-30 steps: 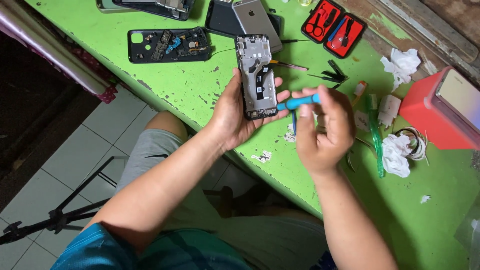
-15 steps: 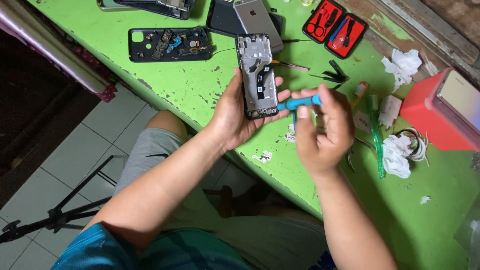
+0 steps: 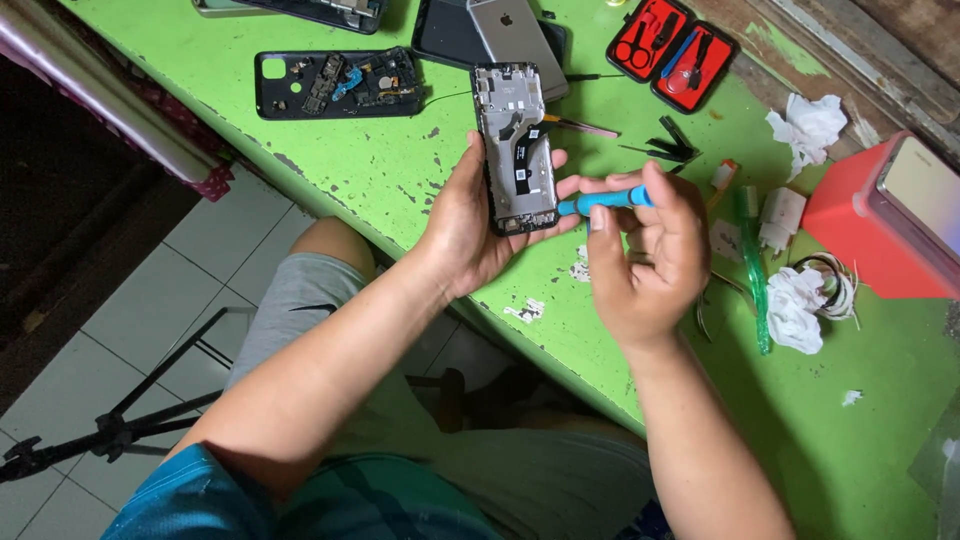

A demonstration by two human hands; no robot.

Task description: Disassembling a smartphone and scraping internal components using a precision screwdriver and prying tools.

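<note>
Almost no change vs. earlier frame: left hand still has fingers clamped on opened phone above worktop; right hand fingers still pinch blue screwdriver. Red box far right; red tool case at far edge.

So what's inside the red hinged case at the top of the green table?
The open red hinged case holds small tools with black handles on red lining. Their tips and exact kinds are too small to tell.

Red box at right table edge, pale phone screen on top.
</note>
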